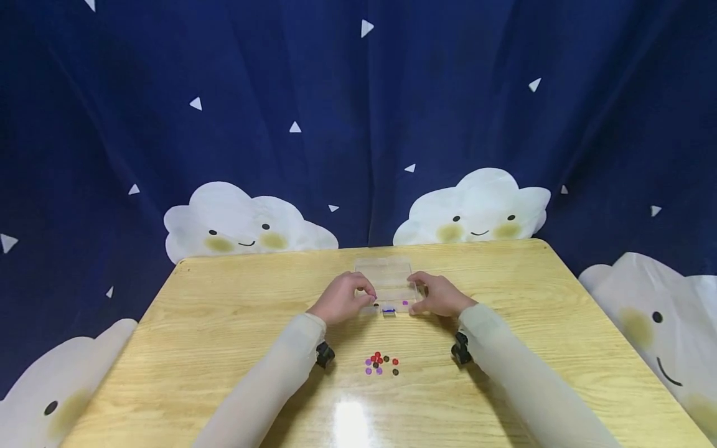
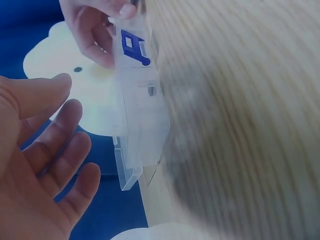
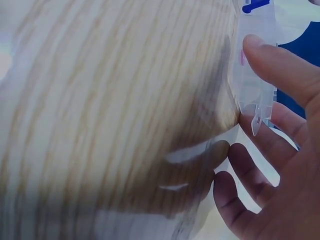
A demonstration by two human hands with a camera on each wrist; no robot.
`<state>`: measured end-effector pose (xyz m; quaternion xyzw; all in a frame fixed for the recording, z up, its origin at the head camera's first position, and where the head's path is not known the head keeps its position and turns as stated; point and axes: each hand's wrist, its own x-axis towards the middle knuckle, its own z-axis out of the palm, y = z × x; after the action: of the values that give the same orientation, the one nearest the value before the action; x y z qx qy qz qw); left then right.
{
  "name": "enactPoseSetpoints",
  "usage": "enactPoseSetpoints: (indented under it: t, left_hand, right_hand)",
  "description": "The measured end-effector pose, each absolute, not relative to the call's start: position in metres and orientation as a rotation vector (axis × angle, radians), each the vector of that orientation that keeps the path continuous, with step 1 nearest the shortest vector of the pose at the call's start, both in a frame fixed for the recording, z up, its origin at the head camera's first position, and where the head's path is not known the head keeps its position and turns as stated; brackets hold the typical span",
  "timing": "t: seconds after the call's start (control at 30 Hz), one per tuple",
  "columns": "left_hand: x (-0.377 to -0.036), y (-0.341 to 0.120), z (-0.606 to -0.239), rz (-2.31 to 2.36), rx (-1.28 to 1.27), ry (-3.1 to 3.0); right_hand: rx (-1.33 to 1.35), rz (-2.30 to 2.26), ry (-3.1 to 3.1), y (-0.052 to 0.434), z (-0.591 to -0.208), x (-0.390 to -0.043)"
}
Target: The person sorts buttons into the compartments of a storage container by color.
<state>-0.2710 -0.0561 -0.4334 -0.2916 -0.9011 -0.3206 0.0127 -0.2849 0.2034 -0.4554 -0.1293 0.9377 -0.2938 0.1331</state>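
A clear plastic box with a blue latch stands on the table, its clear lid swung back. My left hand is over the box's left front part, thumb and index finger pinching what looks like a tiny purple bead. In the left wrist view the thumb hides that pinch; the other fingers are loosely bent. My right hand holds the box's right end, with the thumb at the front and fingers at the side. A black bead and a purple bead show inside the box.
Several loose red, black and purple beads lie on the wooden table, nearer to me than the box, between my forearms. A dark blue curtain with white clouds hangs behind the table's far edge.
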Motion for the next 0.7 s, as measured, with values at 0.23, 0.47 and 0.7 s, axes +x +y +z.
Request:
enactPoseSetpoints:
  t: [0.23,0.47,0.7]
  left_hand:
    - [-0.280,-0.047,-0.431,-0.931,-0.892,-2.830]
    - [-0.287,-0.033,-0.423,-0.843,-0.903,-2.862]
    - [-0.290,-0.020,-0.429,-0.777,-0.885,-2.913]
  right_hand:
    - [-0.407,-0.853,2.743,0.205,-0.457,-0.287]
    - [-0.409,-0.827,2.757,0.206,-0.455,-0.287]
    - [-0.418,-0.848,2.737,0.204,-0.455,-0.286]
